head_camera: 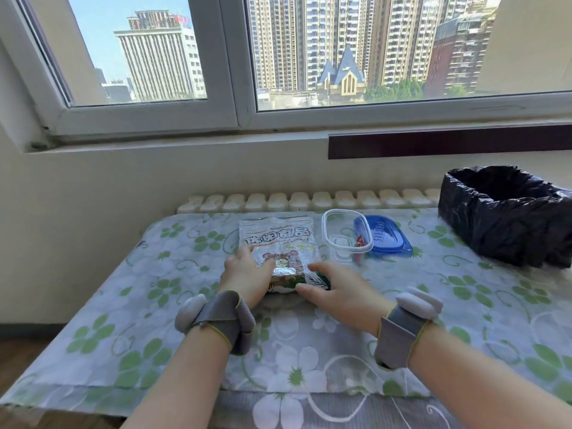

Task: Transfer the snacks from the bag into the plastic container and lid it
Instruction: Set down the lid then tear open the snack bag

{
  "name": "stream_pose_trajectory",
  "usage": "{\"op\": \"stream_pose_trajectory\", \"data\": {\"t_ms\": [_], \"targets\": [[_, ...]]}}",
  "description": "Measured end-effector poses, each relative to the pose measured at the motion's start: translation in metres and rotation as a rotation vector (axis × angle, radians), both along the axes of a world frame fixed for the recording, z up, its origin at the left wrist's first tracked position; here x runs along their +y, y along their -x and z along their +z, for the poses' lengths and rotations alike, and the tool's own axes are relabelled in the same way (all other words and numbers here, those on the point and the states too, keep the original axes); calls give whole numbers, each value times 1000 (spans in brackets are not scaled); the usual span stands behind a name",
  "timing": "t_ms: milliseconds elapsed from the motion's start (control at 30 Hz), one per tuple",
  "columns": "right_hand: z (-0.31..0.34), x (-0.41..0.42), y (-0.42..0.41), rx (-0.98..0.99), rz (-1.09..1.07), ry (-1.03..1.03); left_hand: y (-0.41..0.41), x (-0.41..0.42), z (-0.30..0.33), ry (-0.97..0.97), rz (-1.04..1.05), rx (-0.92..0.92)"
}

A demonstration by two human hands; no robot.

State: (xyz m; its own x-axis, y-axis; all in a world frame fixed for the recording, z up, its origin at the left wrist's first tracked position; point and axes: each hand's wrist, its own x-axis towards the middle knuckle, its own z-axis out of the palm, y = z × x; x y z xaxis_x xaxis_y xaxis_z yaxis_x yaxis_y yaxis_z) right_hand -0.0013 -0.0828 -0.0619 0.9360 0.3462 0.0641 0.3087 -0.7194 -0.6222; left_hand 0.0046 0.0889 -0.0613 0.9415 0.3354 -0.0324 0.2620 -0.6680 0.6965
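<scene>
Home, high-rise apartment room: floral-cloth table (161,308) under big window (238,72), radiator (309,201) along wall, bag-lined bin (507,218), city towers (340,35) outside.

Grey wristbands (216,317) with white pods
</scene>
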Motion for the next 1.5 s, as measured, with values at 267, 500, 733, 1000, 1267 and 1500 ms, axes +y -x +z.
{"op": "stream_pose_trajectory", "data": {"t_ms": [267,500,733,1000,1267,1500], "targets": [[5,5,6,25,23,-10,5,2,6,94,27,-184],[3,3,7,21,24,-91,13,4,8,282,41,-292],[2,2,6,16,27,-148,19,0,8,349,-8,-419],[0,-2,3,40,-75,-374,21,5,16,430,24,-584],[11,-9,-1,74,-120,-524,35,-1,40,450,-22,-713],[25,-18,-2,265,-78,-836,47,-9,60,613,-168,-704]]}}
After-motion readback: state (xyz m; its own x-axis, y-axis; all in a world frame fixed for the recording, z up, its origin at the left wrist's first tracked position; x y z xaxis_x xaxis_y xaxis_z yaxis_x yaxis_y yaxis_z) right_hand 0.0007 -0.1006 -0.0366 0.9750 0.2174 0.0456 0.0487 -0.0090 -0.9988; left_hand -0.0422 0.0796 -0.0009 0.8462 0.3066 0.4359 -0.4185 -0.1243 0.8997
